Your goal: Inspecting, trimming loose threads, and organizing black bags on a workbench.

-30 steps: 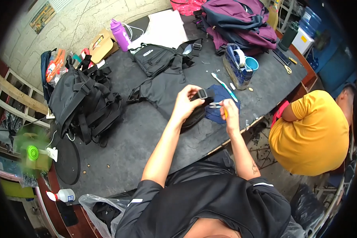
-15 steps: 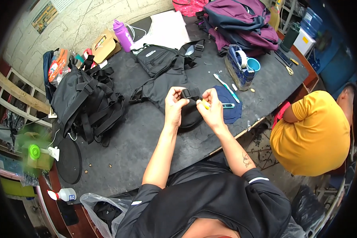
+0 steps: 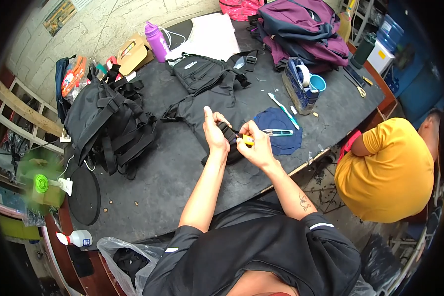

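Note:
My left hand point(image 3: 215, 136) is closed round a black strap with a plastic buckle point(image 3: 225, 131), its thumb pointing up. Between the thumb and fingers of my right hand point(image 3: 259, 149) is a small yellow object point(image 3: 248, 140), lighter-like in size and partly hidden; it meets the strap end. Beneath and beyond both hands spreads a black bag point(image 3: 209, 102) lying flat on the dark table point(image 3: 158, 190). Just right of my right hand, teal thread snips point(image 3: 278, 132) rest on a dark blue fabric piece point(image 3: 287, 145), with a teal and white toothbrush point(image 3: 284, 110) at its edge.
A black strapped backpack point(image 3: 103, 123) stands at left, a purple and navy backpack point(image 3: 306, 29) at far right. A container point(image 3: 300, 89) holds tape and a blue cup. Far back is a purple bottle point(image 3: 156, 42). A person in yellow point(image 3: 387, 170) sits beyond the right edge.
My left hand has turned, tilting the buckle and strap down toward the right. My right hand has shifted slightly down and left, and more of the yellow object shows.

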### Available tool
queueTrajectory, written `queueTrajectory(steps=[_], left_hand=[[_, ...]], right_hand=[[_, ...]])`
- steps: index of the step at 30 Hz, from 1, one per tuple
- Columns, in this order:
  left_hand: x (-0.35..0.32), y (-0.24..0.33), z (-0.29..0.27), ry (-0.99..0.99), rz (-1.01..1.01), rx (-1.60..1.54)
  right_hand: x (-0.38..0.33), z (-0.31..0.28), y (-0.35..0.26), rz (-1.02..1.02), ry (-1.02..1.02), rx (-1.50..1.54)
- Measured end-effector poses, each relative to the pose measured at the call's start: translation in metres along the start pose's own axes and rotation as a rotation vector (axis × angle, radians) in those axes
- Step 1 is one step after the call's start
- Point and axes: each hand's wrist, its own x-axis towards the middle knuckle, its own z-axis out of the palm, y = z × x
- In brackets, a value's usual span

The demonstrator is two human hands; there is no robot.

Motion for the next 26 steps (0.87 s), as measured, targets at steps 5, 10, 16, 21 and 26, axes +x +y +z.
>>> queueTrajectory(steps=[5, 10, 16, 21, 26], left_hand=[[0.000, -0.002, -0.001, 0.045, 0.088, 0.194], [0.015, -0.001, -0.033, 0.013, 0.318, 0.593], [0.026, 0.032, -0.103, 0.352, -0.169, 0.841], [0.012, 0.000, -0.105, 0.301, -0.171, 0.850], [0.025, -0.013, -0.128, 0.238, 0.204, 0.891]], right_hand=[[-0.004, 0.003, -0.002, -0.020, 0.028, 0.033], [-0.006, -0.007, 0.020, 0.040, 0.119, 0.117], [-0.003, -0.029, 0.063, 0.251, 0.272, 0.318], [-0.016, -0.003, 0.085, 0.216, 0.223, 0.174], [-0.026, 0.015, 0.099, 0.060, 0.206, -0.016]])
